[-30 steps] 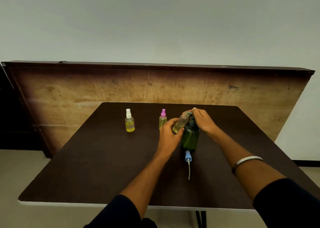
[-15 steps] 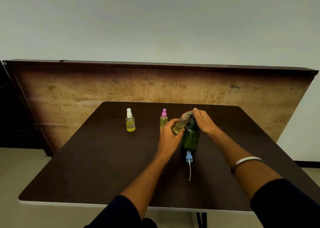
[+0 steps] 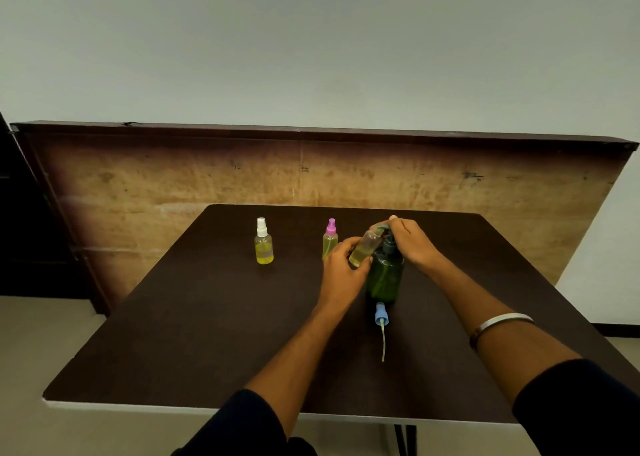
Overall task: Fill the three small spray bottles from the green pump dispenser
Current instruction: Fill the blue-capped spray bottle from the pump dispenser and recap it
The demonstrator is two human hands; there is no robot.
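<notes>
**Green dispenser, third bottle under the spout**

Head view. Dark brown table [image 3: 207, 317], wooden board standing behind it. My left hand [image 3: 341, 270] is curled around the uncapped bottle [image 3: 365, 248], thumb and fingers closed on its lower body. I hold it tilted, mouth up and to the right, so the opening meets the spout of the green pump dispenser [image 3: 385, 275], which stands upright just right of my left hand. A little yellowish liquid sits in the bottle's low end; far from full, I judge.

My right hand [image 3: 412, 242] rests on the pump head, fingers bent over it, placed to press down.

Blue spray cap [image 3: 380, 317] with its dip tube lies on the table just near of the dispenser, set aside so the neck is open.

White-capped bottle [image 3: 264, 246] and pink-capped bottle [image 3: 329, 241] stand further left, capped, both showing yellow liquid.
</notes>
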